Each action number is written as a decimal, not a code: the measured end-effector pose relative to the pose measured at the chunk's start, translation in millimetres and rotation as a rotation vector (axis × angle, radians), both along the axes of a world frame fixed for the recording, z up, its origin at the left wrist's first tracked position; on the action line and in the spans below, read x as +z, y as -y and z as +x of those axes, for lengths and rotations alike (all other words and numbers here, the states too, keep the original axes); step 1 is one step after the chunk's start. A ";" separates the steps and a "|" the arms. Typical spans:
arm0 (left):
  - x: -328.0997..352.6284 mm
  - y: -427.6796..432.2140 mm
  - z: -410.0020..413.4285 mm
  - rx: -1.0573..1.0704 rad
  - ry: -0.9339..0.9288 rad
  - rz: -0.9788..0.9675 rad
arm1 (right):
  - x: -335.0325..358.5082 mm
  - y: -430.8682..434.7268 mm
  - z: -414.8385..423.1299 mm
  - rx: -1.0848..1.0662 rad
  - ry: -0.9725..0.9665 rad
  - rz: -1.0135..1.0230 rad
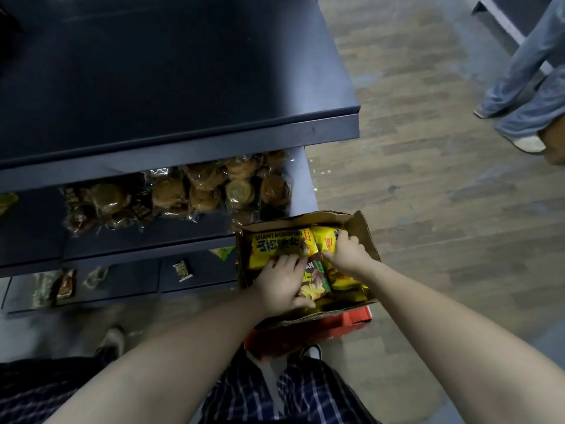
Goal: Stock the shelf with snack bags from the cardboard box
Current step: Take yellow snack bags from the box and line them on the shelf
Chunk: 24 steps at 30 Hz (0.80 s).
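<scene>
A person is reaching both hands into an open brown cardboard box (pixel 363 231), which is sitting over a red carton (pixel 354 321) beside a dark blue metal shelf unit (pixel 183 145). The box is holding several yellow plastic snack bags (pixel 275 244), packed together. The left hand (pixel 282 284) is curling its fingers round one bag, and the right hand (pixel 347 250) is pinching the top of another. This is looking like the pick-up step: next, the bags are needing lifting clear and carrying left to a tier. The middle tier is holding clear-wrapped round pastries (pixel 214 191).
</scene>
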State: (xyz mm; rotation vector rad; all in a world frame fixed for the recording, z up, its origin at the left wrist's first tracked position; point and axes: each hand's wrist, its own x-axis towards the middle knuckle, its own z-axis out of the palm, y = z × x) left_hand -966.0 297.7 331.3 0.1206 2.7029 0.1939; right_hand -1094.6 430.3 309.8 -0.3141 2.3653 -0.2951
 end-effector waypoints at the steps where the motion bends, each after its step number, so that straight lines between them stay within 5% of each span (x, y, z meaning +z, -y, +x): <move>1: -1.3 -0.8 -0.4 0.003 0.018 -0.007 | -3.5 1.3 0.1 -0.027 0.013 -0.002; 15: -5.2 -3.3 -5.5 0.080 0.100 0.071 | -8.4 10.0 -2.2 -0.157 0.110 0.046; 24: 11.0 10.4 -20.1 0.369 0.102 0.307 | 6.0 -11.6 -11.5 -0.410 0.316 -0.158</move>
